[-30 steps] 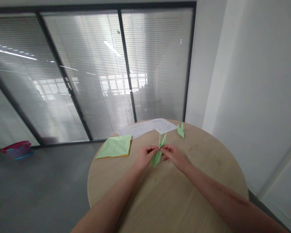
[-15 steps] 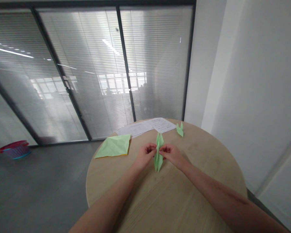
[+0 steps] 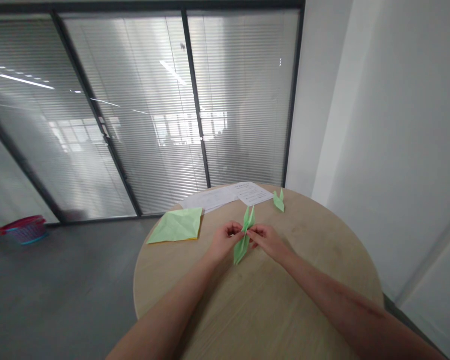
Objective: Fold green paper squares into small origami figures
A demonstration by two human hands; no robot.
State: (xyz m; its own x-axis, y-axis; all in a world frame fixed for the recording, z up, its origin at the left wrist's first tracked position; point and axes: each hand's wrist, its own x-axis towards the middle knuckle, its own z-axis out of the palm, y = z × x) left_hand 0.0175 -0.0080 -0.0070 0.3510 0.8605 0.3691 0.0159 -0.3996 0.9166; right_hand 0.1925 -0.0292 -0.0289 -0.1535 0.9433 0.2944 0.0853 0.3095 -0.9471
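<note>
A folded light green origami paper (image 3: 241, 248) is held over the middle of the round table, its long axis tilted a little, with two narrow points at the far end. My left hand (image 3: 226, 239) pinches its left side near the centre, fingers curled. From the right, my right hand (image 3: 265, 237) pinches it at the same height, thumb against the paper. The two sets of fingertips nearly meet and cover the paper's middle. Beyond my right hand stands a small folded green origami figure (image 3: 279, 201) with an upright point.
A stack of green paper sheets (image 3: 178, 225), with a yellow edge below, lies on the left of the wooden table (image 3: 296, 310). White printed sheets (image 3: 217, 198) lie at the far edge. A red and blue basket (image 3: 24, 231) stands on the floor at left, before the glass partition.
The held paper has turned: its near end has swung left and its far points slightly right. Both hands keep their pinch in nearly the same place.
</note>
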